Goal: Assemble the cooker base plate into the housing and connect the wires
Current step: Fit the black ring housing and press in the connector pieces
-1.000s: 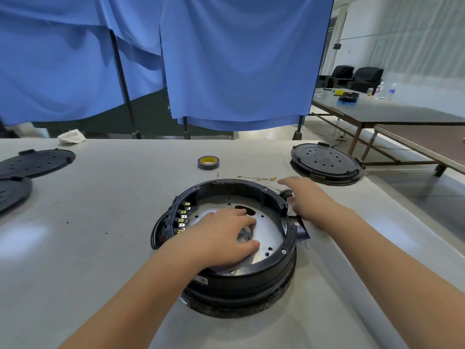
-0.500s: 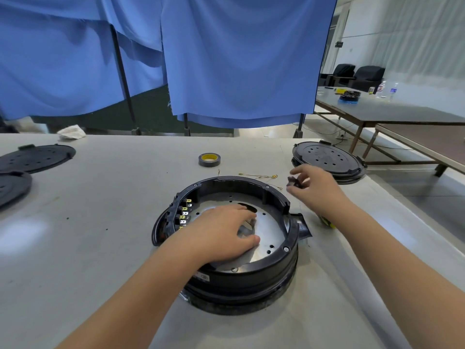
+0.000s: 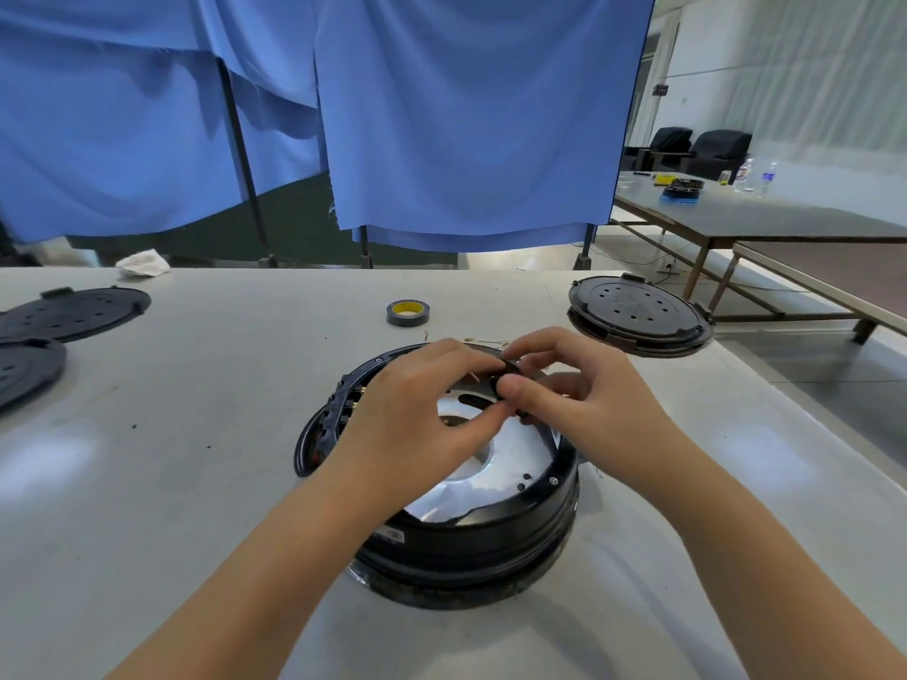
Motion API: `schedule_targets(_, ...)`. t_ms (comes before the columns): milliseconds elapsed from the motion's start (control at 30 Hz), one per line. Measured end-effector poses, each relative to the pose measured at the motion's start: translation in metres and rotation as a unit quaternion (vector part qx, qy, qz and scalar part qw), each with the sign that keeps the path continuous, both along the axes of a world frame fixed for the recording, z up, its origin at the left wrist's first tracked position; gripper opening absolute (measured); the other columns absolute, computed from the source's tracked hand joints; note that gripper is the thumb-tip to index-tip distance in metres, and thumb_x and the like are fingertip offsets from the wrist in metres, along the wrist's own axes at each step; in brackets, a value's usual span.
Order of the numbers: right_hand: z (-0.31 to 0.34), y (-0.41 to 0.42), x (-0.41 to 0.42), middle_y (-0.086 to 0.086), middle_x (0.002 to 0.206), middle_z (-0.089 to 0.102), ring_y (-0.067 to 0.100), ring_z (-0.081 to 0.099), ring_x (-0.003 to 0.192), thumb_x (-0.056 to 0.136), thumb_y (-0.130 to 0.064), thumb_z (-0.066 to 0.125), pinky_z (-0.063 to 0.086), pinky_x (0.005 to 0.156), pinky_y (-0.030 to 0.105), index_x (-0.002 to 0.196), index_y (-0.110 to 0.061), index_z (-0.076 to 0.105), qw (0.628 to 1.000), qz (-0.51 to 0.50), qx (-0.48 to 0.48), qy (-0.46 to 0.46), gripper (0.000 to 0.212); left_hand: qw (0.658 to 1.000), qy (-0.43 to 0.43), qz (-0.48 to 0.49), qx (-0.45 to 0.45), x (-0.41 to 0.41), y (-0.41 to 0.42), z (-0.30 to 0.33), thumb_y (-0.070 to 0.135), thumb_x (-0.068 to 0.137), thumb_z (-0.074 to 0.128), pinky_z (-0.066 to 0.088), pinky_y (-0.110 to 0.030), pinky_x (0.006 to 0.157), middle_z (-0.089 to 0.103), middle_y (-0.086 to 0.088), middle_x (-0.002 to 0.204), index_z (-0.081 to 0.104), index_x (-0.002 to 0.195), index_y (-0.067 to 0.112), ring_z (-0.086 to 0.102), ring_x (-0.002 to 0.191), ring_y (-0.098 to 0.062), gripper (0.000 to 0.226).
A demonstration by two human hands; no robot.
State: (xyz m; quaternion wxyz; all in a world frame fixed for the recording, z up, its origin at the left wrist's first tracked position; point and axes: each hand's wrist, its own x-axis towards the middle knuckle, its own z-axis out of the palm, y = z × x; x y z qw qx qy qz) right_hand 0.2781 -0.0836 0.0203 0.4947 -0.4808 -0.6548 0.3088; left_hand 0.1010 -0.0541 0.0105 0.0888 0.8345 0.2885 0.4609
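The round black cooker housing (image 3: 471, 532) stands on the white table, near the front middle. Inside it lies the shiny silver base plate (image 3: 510, 463), with small holes and an oval slot. A row of brass wire terminals (image 3: 351, 409) shows on the housing's left inner wall. Both hands meet above the plate. My right hand (image 3: 584, 404) pinches a small black part (image 3: 503, 382) between thumb and fingers. My left hand (image 3: 417, 424) has its fingertips curled onto the same part. Most of that part is hidden by the fingers.
A roll of black tape with a yellow core (image 3: 407, 313) lies behind the housing. A black perforated cover (image 3: 638, 311) sits at the back right; two more covers (image 3: 73, 311) lie at the far left. Thin gold wires (image 3: 483, 341) lie behind the housing. A crumpled white cloth (image 3: 142, 263) rests at the table's far edge.
My right hand came in from beside the housing with a small black part and now holds it over the plate. My left hand lifted off the plate and joined it.
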Motion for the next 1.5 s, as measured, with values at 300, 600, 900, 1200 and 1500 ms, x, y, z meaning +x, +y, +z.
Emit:
schedule_targets(300, 0.0, -0.004, 0.016, -0.014, 0.106, 0.067, 0.004, 0.065, 0.101, 0.076, -0.014, 0.079, 0.055, 0.085, 0.023, 0.11, -0.031, 0.067, 0.995, 0.044, -0.036, -0.081, 0.04, 0.989, -0.015, -0.017, -0.148, -0.004, 0.001, 0.0, 0.017, 0.078, 0.076, 0.047, -0.008, 0.079, 0.07, 0.023, 0.09, 0.073, 0.105, 0.027, 0.065, 0.087, 0.003, 0.029)
schedule_targets(600, -0.002, -0.006, 0.025, -0.016, 0.103, 0.07, 0.002, 0.065, 0.101, 0.065, -0.02, 0.087, 0.048, 0.091, 0.015, 0.109, -0.026, 0.063, 0.995, 0.039, -0.003, -0.091, 0.051, 0.973, 0.006, -0.058, -0.223, 0.001, 0.003, 0.0, 0.021, 0.081, 0.075, 0.051, -0.011, 0.076, 0.07, 0.021, 0.092, 0.07, 0.103, 0.028, 0.066, 0.087, 0.005, 0.024)
schedule_targets(900, -0.012, 0.006, 0.045, -0.014, 0.105, 0.072, 0.0, 0.062, 0.108, 0.067, -0.021, 0.085, 0.047, 0.098, 0.028, 0.106, -0.026, 0.069, 0.996, 0.023, -0.006, -0.087, 0.043, 0.828, -0.001, -0.069, -0.557, 0.034, 0.03, 0.012, 0.033, 0.088, 0.069, 0.057, -0.033, 0.071, 0.075, 0.006, 0.076, 0.066, 0.098, 0.021, 0.074, 0.076, -0.014, 0.016)
schedule_targets(1200, -0.038, 0.012, 0.057, -0.012, 0.106, 0.072, 0.003, 0.064, 0.106, 0.073, -0.02, 0.081, 0.051, 0.091, 0.024, 0.102, -0.028, 0.071, 0.999, -0.006, -0.02, -0.035, 0.032, 0.724, 0.011, -0.089, -0.684, 0.046, 0.044, 0.008, 0.029, 0.089, 0.068, 0.06, -0.03, 0.071, 0.072, 0.0, 0.072, 0.072, 0.084, 0.017, 0.07, 0.073, -0.015, 0.014)
schedule_targets(1500, -0.05, 0.01, 0.053, -0.001, 0.107, 0.072, 0.013, 0.068, 0.099, 0.094, 0.005, 0.048, 0.055, 0.076, 0.021, 0.105, -0.018, 0.069, 0.991, -0.002, -0.065, 0.118, 0.032, 0.706, -0.011, -0.098, -0.701, 0.05, 0.048, 0.005, 0.027, 0.089, 0.067, 0.058, -0.031, 0.081, 0.072, -0.002, 0.079, 0.071, 0.092, 0.014, 0.072, 0.075, -0.016, 0.015)
